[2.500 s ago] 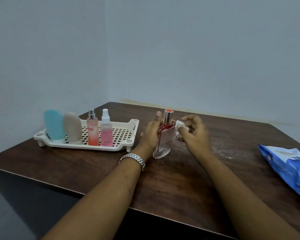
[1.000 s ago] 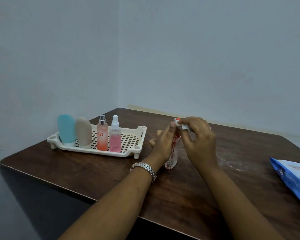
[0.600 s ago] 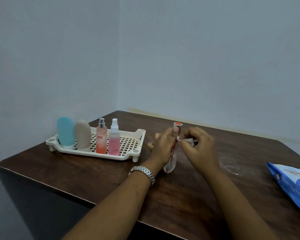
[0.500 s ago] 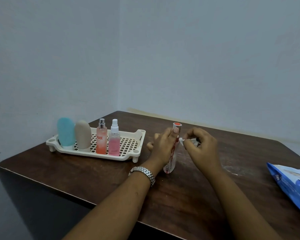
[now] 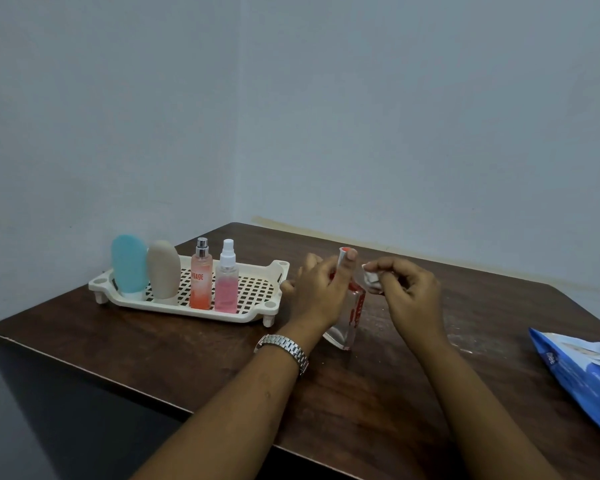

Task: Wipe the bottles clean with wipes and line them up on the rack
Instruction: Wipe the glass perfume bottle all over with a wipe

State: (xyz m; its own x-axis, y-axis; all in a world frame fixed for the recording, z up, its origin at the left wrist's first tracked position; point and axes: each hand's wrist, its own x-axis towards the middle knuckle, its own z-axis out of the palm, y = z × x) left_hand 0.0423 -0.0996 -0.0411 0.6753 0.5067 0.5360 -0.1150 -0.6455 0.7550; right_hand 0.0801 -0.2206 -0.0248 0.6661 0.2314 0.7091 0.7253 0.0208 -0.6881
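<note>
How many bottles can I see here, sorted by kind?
Squeeze bottles on the rack: 2, blue bottle, beige bottle
Spray bottles on the rack: 2, orange bottle, pink bottle
Glass bottle held by the left hand: 1
Total: 5

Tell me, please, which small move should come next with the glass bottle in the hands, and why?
Probably press the small white wipe in the right hand against the side of the clear glass bottle with red trim and rub downward. The left hand holds it tilted, base on the dark wooden table, and the wipe is right beside its shoulder.
</note>
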